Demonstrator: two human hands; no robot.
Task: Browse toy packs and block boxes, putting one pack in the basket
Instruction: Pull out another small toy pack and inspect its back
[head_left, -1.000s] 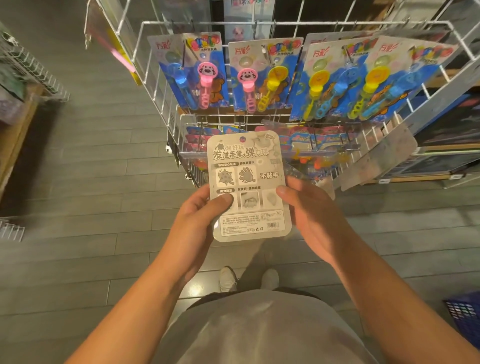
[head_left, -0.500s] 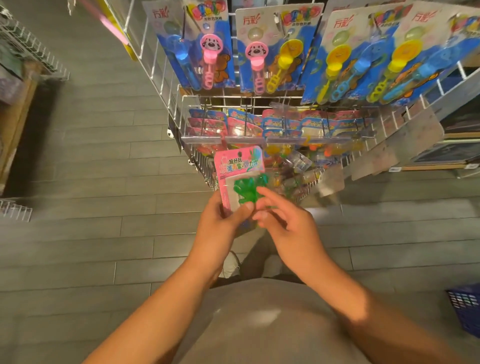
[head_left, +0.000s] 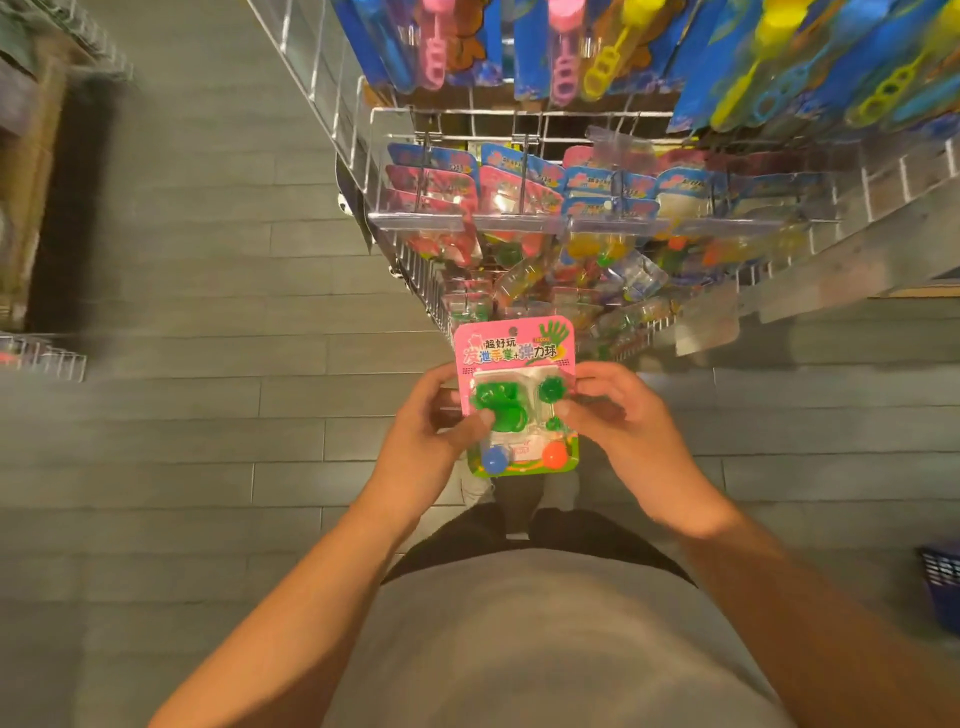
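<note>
I hold a pink toy pack (head_left: 514, 353) front side up, just below the wire display rack (head_left: 431, 291). It carries green sticky hands under a clear blister and a blue and an orange ball at its lower edge. My left hand (head_left: 431, 436) grips the pack's left side with the thumb on the blister. My right hand (head_left: 623, 415) pinches its right side. A blue basket (head_left: 943, 582) stands on the floor at the far right edge, only partly in view.
The rack holds several similar packs on hooks (head_left: 519, 187) and blue bubble-wand cards (head_left: 571, 47) above. A wooden shelf (head_left: 26, 182) and a wire basket (head_left: 41, 356) sit at the left. Grey plank floor (head_left: 182, 441) lies below me.
The pack has been turned from its white back to its pink front. The view has tilted down and moved closer to the rack. Both hands stay on the pack.
</note>
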